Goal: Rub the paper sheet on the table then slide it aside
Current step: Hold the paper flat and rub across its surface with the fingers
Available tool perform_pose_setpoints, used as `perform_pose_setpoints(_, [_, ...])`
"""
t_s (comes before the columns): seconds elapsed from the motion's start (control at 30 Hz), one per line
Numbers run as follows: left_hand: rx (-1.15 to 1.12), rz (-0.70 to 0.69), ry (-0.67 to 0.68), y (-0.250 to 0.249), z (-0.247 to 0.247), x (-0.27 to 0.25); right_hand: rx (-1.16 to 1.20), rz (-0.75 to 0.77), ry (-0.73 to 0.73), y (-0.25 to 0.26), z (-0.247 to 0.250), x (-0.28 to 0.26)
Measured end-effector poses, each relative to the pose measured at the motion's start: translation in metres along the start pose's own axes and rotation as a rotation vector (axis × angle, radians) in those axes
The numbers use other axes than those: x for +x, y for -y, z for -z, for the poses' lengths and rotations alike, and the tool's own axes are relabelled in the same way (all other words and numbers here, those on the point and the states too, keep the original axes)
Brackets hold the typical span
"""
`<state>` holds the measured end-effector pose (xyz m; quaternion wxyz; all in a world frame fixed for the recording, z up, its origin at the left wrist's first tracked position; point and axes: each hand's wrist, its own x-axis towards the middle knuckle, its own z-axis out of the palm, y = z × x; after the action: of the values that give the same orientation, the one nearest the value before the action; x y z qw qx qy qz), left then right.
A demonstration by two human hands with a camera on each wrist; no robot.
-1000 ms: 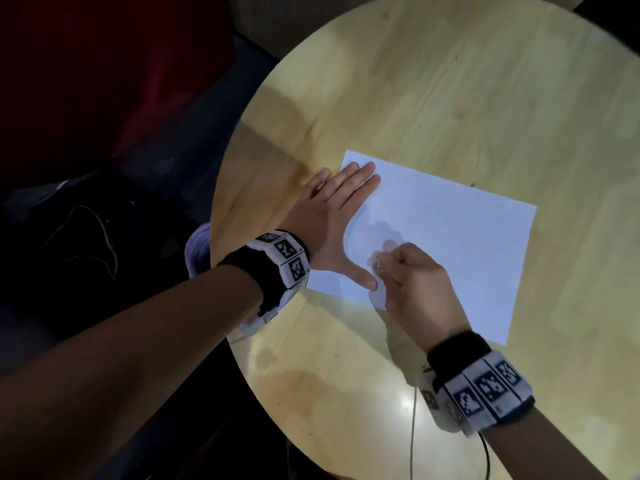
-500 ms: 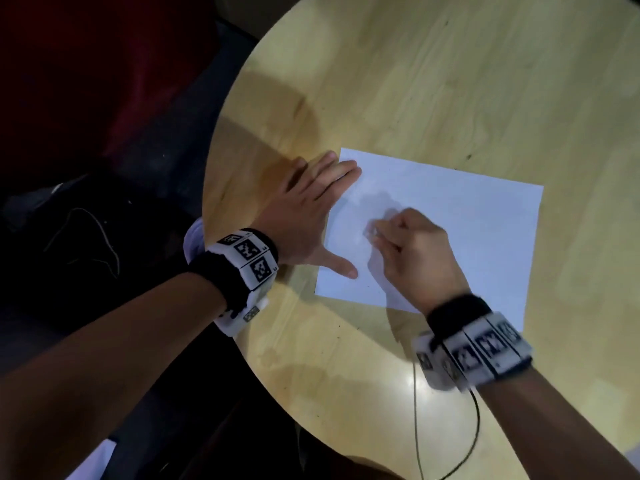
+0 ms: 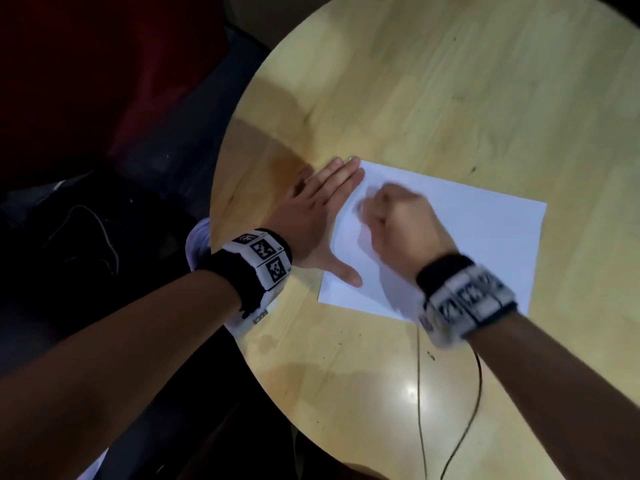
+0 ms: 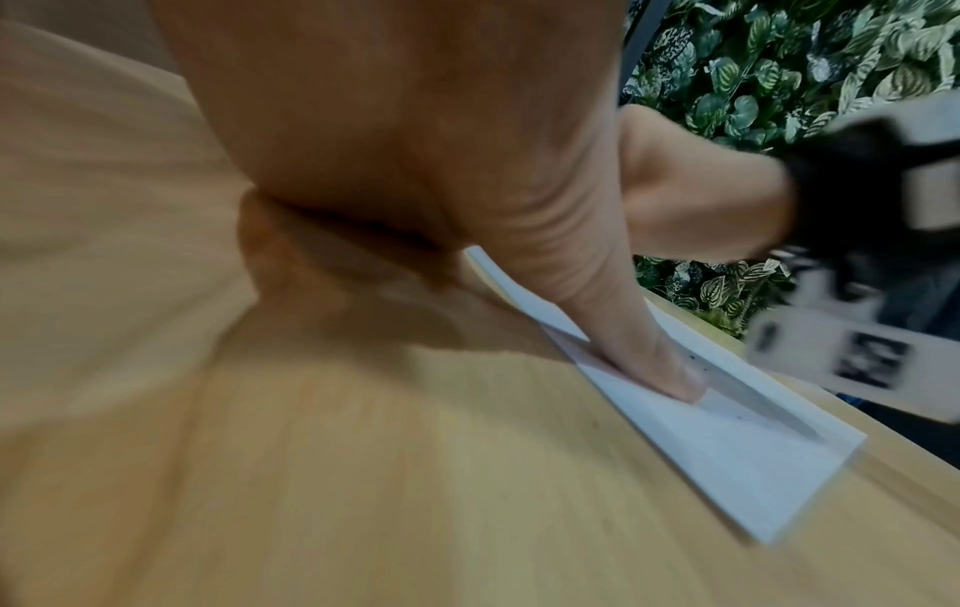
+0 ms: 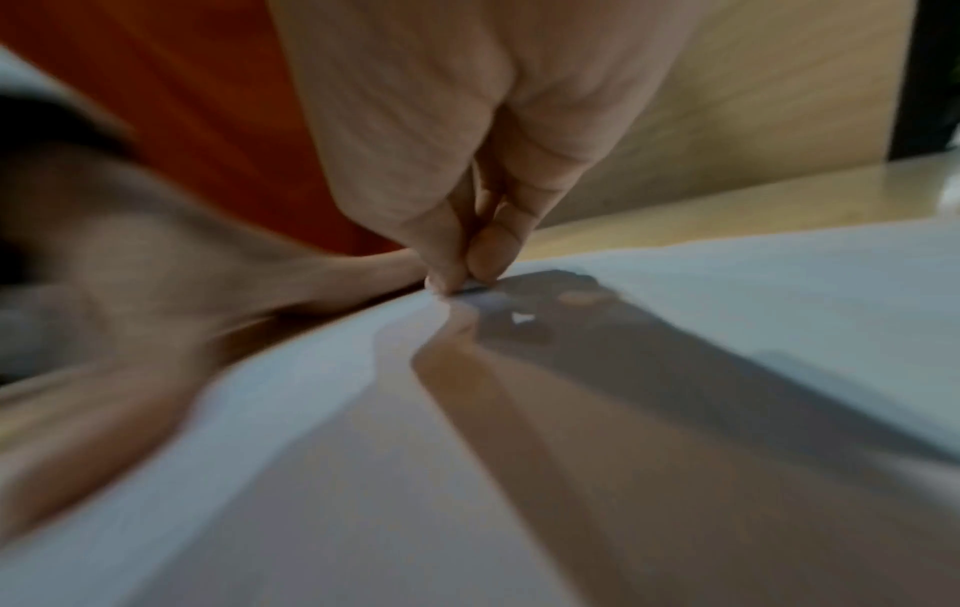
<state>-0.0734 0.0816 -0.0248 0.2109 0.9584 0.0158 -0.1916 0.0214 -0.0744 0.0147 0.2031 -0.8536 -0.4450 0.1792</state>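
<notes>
A white paper sheet [image 3: 485,237] lies on the round wooden table [image 3: 415,81]. My left hand [image 3: 311,209] lies flat along the sheet's left edge, fingers straight, with its thumb [image 4: 623,328] pressing down on the paper [image 4: 727,451]. My right hand [image 3: 391,220] is curled over the sheet near its far left corner and is blurred by motion. In the right wrist view its thumb and fingertips [image 5: 467,263] pinch a small pale object against the paper [image 5: 727,287]. What that object is cannot be made out.
The table's curved left edge [image 3: 225,202] runs just behind my left wrist, with dark floor and a black bag [image 3: 86,237] beyond it. A thin dark cable [image 3: 419,393] lies across the near part of the table. Leafy greenery [image 4: 779,61] stands past the far side.
My right hand has travelled from the sheet's near left part up toward its far left corner, still pinching the small object. My left hand stays flat on the left edge.
</notes>
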Motion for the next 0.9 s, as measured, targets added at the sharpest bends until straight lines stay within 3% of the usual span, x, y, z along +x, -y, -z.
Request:
perform_pose_setpoints(0.07, [-0.001,0.02,0.006,-0.001,0.0,0.0,-0.032,-0.093,-0.134,-0.009,0.001,0.028])
perform_pose_setpoints(0.13, [0.0,0.029,-0.01,-0.002,0.0,0.001,-0.002,-0.108,-0.175,-0.001,-0.009,0.019])
perform_pose_setpoints(0.23, [0.015,0.005,-0.046,0.0,-0.004,0.0,0.092,-0.02,-0.03,0.023,-0.016,-0.034])
perform_pose_setpoints(0.3, [0.012,-0.001,-0.04,0.0,-0.002,0.0,0.069,0.021,0.078,0.022,-0.009,-0.031])
perform_pose_setpoints(0.33, [0.006,0.007,-0.025,0.0,-0.001,0.001,0.039,0.009,0.065,0.015,-0.005,-0.016])
perform_pose_setpoints(0.43, [0.008,0.019,0.005,-0.002,0.001,0.002,-0.027,-0.107,-0.136,-0.001,0.0,0.028])
perform_pose_setpoints(0.5, [0.002,0.02,0.005,-0.001,0.0,0.001,0.009,-0.078,-0.195,0.008,-0.006,0.017])
perform_pose_setpoints(0.6, [0.014,0.015,-0.025,-0.001,-0.001,0.001,0.03,-0.032,0.031,0.03,-0.018,-0.041])
perform_pose_setpoints(0.67, [0.019,0.012,-0.027,-0.002,-0.001,0.0,0.028,0.026,0.106,0.028,-0.012,-0.043])
perform_pose_setpoints(0.73, [0.018,0.018,0.002,-0.002,0.002,0.001,0.007,-0.004,0.05,0.011,-0.005,-0.012])
perform_pose_setpoints(0.8, [-0.005,0.026,0.029,-0.002,0.002,0.001,-0.057,-0.097,-0.127,-0.007,0.0,0.023])
perform_pose_setpoints(0.9, [0.005,0.029,0.034,-0.003,0.002,0.001,-0.059,-0.148,-0.167,-0.005,-0.008,0.01])
